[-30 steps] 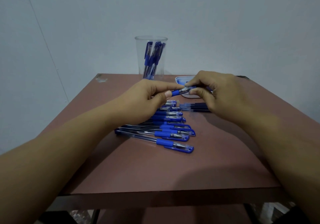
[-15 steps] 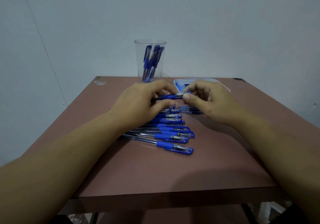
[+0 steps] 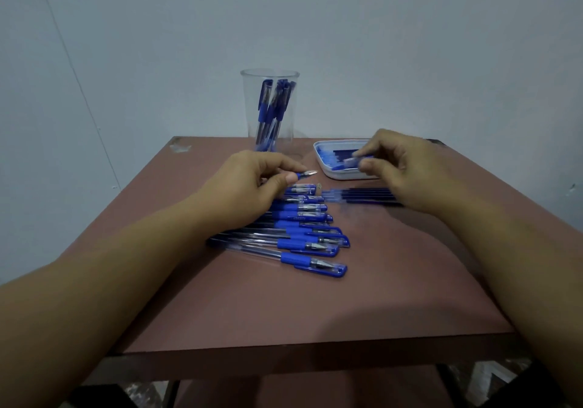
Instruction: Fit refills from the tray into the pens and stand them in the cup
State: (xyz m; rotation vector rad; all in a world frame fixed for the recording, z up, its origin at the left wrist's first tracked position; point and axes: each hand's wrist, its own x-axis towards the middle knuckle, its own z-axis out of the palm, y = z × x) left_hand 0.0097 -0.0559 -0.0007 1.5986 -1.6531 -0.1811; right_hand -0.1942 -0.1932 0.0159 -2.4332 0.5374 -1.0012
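Pen [image 3: 305, 174] sits pinched in the left hand [image 3: 252, 187], lying crosswise with its tip pointing right toward the tray [image 3: 319, 159]. The right hand [image 3: 400, 168] is nearer the tray and pinches a blurred blue piece [image 3: 348, 163] over it. About eight capped pens [image 3: 303, 244] lie on the surface [image 3: 378, 281]; one cup [image 3: 250, 108] holds several.

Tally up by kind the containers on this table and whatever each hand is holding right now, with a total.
Clear plastic cup: 1
White rectangular tray: 1
Blue pen pinched in the left hand: 1
Small blue piece pinched in the right hand: 1
Total: 4
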